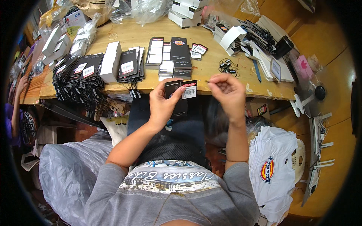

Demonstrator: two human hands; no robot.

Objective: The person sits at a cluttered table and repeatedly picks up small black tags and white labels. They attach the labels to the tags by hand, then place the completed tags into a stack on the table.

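Note:
My left hand [160, 104] grips a black hang tag [180, 109] together with a smaller white barcode tag [189, 90], just off the table's front edge. To its right, my right hand [229, 94] is raised with thumb and index finger pinched; a tiny dark tip shows there, too small to name. Beyond my hands stand stacks of black hang tags [181, 51], white-panelled tags [154, 54] and small barcode tags [200, 49]. Black tag strings [228, 67] lie in a tangle near my right hand. Strung tags [92, 69] fan out at left beside a white box [111, 62].
White boxes [184, 17] and clear plastic bags sit at the back. A blue strip-like tool [257, 71] lies at right near a framed card [276, 70]. Folded white T-shirts [277, 165] and a grey plastic bag [71, 173] flank me. Another person's arm [17, 103] shows far left.

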